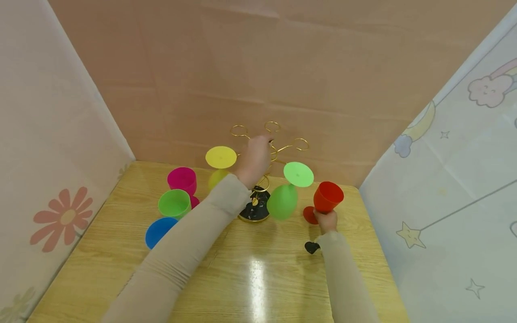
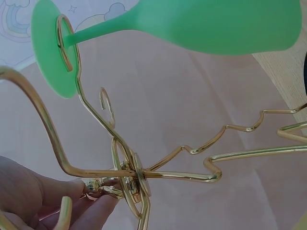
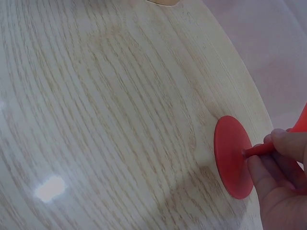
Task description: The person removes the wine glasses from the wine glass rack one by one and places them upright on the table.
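My left hand (image 1: 255,157) reaches to the top of a gold wire goblet rack. Its thumb and fingers pinch the gold knob (image 2: 101,186) where the wire arms meet. The rack stands on a round black base (image 1: 260,212). A green goblet (image 1: 282,202) hangs upside down from a loop on the right, and a yellow goblet (image 1: 221,157) hangs likewise on the left. My right hand (image 1: 328,221) holds a red goblet (image 1: 328,197) by its stem, its bowl tilted up to the right. In the right wrist view, the red foot (image 3: 231,155) shows close over the wood.
At the left of the wooden table (image 1: 242,278) stand a pink goblet (image 1: 181,179), a light green goblet (image 1: 174,204) and a blue goblet (image 1: 158,233), partly behind the left sleeve. Several bare wire loops (image 1: 302,144) stick out at the rack's back. Cloth walls enclose the sides and back.
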### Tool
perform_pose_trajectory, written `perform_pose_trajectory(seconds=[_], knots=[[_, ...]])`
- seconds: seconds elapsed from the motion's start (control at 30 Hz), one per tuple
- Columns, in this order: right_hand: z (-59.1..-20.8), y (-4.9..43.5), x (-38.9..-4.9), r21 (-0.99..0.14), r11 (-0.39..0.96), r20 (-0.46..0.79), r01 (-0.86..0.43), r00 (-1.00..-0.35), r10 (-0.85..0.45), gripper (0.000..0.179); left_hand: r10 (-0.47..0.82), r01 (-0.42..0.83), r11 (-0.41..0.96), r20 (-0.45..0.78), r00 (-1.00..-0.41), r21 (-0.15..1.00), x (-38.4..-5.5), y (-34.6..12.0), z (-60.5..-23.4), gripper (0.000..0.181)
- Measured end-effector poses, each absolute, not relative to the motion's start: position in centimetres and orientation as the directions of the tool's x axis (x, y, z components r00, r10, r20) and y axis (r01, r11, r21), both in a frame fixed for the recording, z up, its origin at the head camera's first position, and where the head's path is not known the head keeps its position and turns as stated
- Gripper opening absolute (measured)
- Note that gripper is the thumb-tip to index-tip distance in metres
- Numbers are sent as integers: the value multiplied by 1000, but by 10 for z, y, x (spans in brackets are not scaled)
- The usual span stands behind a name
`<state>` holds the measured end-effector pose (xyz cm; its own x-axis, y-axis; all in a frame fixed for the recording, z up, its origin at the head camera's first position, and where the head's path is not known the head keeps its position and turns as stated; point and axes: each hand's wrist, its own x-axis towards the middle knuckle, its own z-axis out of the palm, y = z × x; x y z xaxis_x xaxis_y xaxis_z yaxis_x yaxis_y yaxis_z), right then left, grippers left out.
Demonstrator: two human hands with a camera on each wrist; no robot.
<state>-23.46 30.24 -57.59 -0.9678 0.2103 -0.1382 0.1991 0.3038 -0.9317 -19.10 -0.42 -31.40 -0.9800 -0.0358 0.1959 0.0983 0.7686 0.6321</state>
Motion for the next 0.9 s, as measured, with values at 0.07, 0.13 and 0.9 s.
perform_pose_trajectory(seconds=[0.07, 0.13, 0.9], knots=[[-575, 302, -235, -930, 301, -152, 209, -967, 203, 48, -42, 91, 783, 199, -979, 615, -191, -3, -314, 37], [-575, 302, -235, -929, 301, -161, 217, -967, 198, 49, -47, 89, 789, 203, -978, 608, -190, -2, -314, 36], [-564, 318, -224, -890, 403, -183, 212, -977, 108, 48, 4, 160, 662, 211, -978, 732, -190, -8, -318, 35]])
